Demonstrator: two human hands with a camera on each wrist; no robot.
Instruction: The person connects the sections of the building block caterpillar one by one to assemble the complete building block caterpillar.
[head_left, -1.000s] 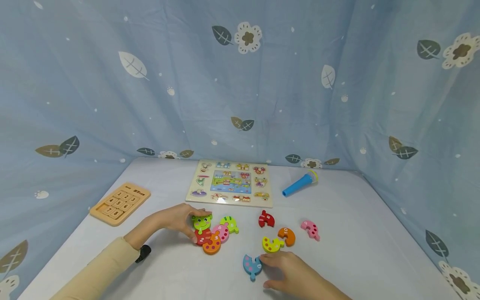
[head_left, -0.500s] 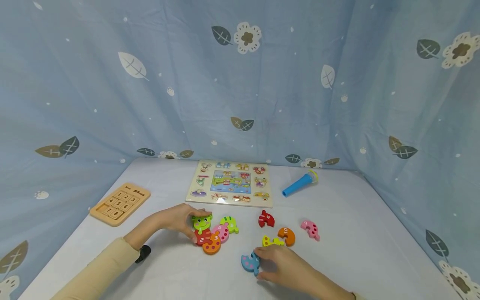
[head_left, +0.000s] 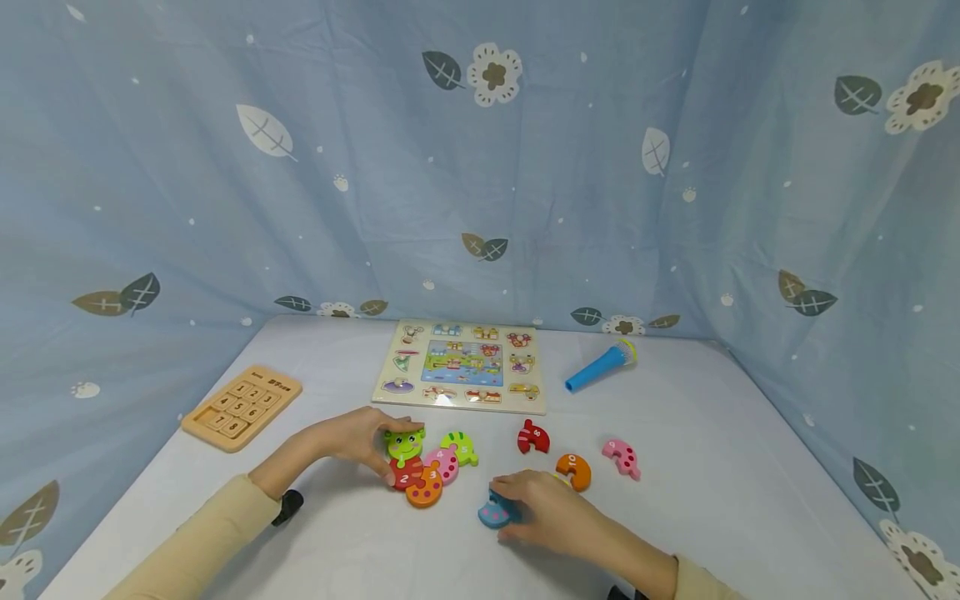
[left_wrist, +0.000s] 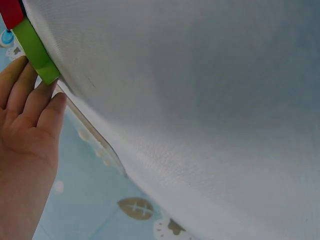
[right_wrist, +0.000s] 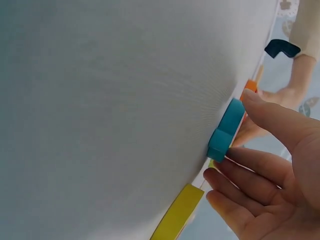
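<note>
**Blue piece in my right hand, caterpillar head under my left**

My right hand [head_left: 543, 510] pinches the blue piece [head_left: 491, 513] between thumb and fingers, near the front of the white table [head_left: 720, 467], a little right of the joined row. In the right wrist view the blue piece [right_wrist: 226, 130] sits on edge against the cloth with my fingertips [right_wrist: 235, 157] curled at it. My left hand [head_left: 360, 440] rests against the green head piece [head_left: 405, 443], fingers fairly straight along its far-left side; the left wrist view shows those fingers [left_wrist: 47, 100] touching the green edge [left_wrist: 35, 50] rather than wrapping it, so I count that hand as open and bracing.

The joined row runs from the green head through the red piece [head_left: 405, 477] and the orange piece [head_left: 425, 490] to the pink piece [head_left: 446, 463] and the lime piece [head_left: 461, 447]. I think the risk is that a push with the blue piece slides the whole row, or pops a joint apart, if my left hand does not hold firm. My grip is shallow, too, so the piece could tip flat or slip.

A yellow piece [right_wrist: 175, 212] lies just beside my right hand, mostly hidden beneath it from the head camera, and I could knock it. To the right lie the dark red piece [head_left: 532, 437], the orange 10 piece [head_left: 573, 471] and a pink spotted piece [head_left: 621, 458], all apart from one another. Farther off are the picture puzzle board [head_left: 461, 367], a blue toy microphone [head_left: 600, 365] and, at far left, a wooden number pad [head_left: 242, 406]. Nothing stands between the blue piece and the row.
</note>
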